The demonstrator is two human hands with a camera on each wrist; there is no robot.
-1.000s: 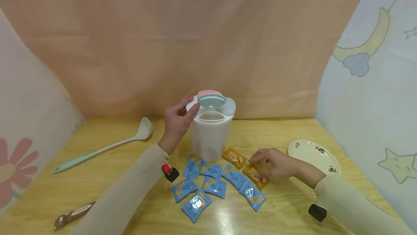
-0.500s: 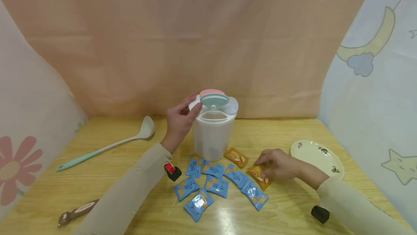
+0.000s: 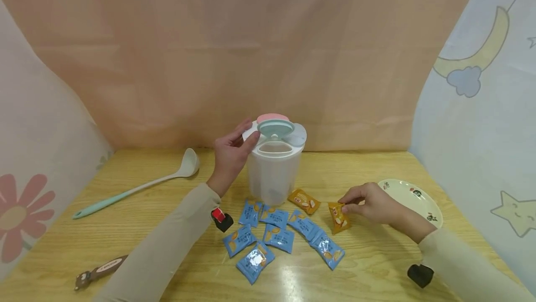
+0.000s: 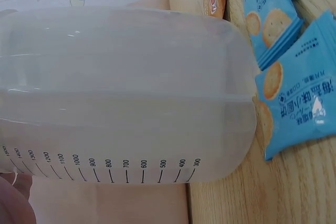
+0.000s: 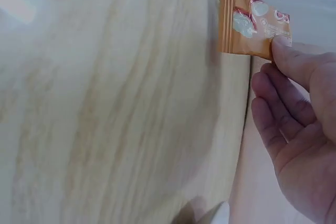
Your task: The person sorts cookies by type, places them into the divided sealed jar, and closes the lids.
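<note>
A: Where is the orange packet (image 3: 337, 216) right now?

B: It hangs just above the wooden table (image 3: 125, 227), right of the blue packets (image 3: 276, 237), pinched at its upper edge by the right hand (image 3: 372, 203). The right wrist view shows the thumb pressed on one corner of the wrapper, the other fingers loosely curled beneath.

A: And the left hand (image 3: 229, 155)?

B: It grips the rim of the translucent container (image 3: 273, 171) at the far middle of the table, thumb against the lifted teal flap lid (image 3: 275, 128). The opening beneath the flap shows.

A: How does the packet likely handle?

B: Light and crinkly, probably. The foil looks slick, so a pinch on the crimped seal seems the surest hold. The biscuit inside is likely brittle, so squeezing the middle risks crumbling it.

A: Anything else about?

B: A second orange packet (image 3: 304, 201) lies near the container's base, a plate (image 3: 412, 199) sits behind the right hand, and a ladle (image 3: 138, 185) lies at the left.
</note>
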